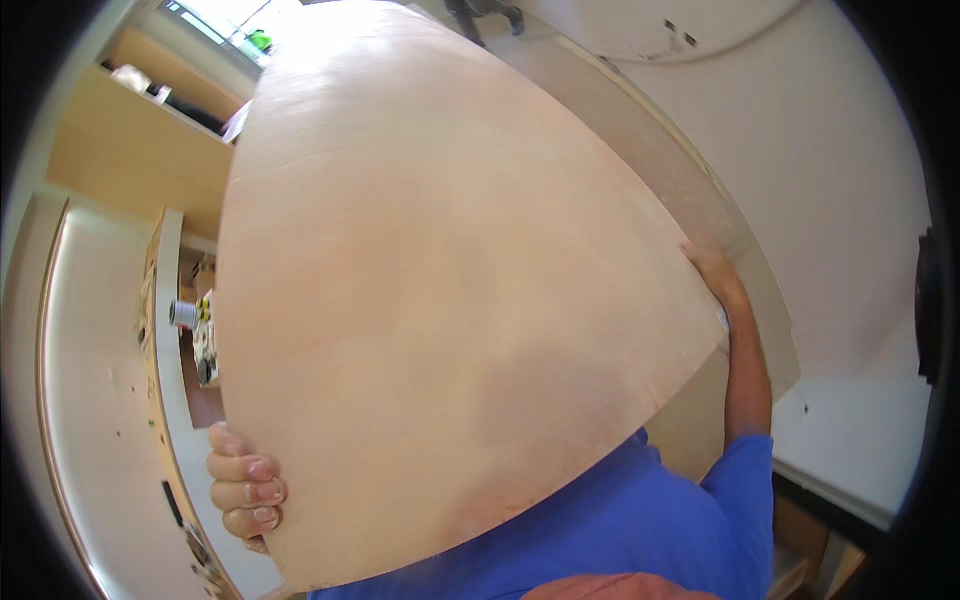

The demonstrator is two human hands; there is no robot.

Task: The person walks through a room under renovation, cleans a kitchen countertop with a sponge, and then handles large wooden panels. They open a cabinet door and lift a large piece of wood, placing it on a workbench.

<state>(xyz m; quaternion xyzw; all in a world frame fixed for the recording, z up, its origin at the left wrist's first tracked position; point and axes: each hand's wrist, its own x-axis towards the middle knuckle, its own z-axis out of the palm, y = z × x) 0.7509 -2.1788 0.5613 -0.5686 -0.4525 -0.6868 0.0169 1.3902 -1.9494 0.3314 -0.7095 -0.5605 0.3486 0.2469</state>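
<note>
A large, pale plywood sheet (430, 260) fills most of the view, its near edge close to my blue shirt and its far end reaching toward the window. My left hand (245, 490) is closed around the sheet's left edge near the bottom corner, with its fingers curled over the face toward me. On the opposite side, my right hand (715, 275) grips the right edge, the arm stretched out along it. Part of the right hand's fingers is hidden behind the board.
On the left runs a long counter (185, 410) bearing tools and a white cylindrical can (183, 313). Above it is a wooden cabinet (135, 145) with items on top. A white wall (840, 200) stands at the right. Another person's legs (485, 15) show beyond the sheet.
</note>
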